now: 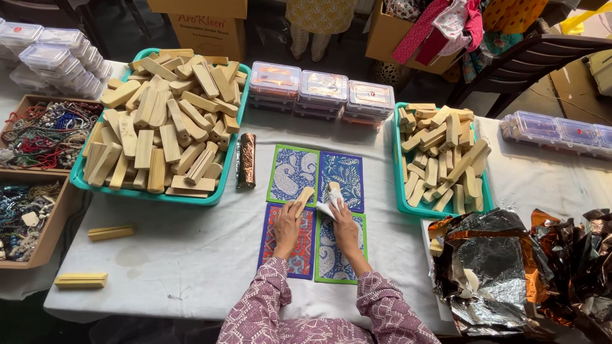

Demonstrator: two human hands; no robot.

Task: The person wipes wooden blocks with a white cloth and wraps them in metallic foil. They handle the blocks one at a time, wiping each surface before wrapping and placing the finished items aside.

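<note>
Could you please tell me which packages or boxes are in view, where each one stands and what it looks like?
Brown cardboard carton with red print: top centre, behind the table.
Stacked clear plastic lidded boxes: table's far edge, centre.
More clear plastic boxes: far left.
Clear plastic boxes: far right.

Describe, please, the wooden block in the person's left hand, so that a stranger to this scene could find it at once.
Find the four patterned cards in the middle of the white table, between two green trays of blocks. The left hand rests on the lower left card, holding a pale wooden block. Unlike the heaped blocks, it lies alone over the cards, beside a white cloth.
</note>
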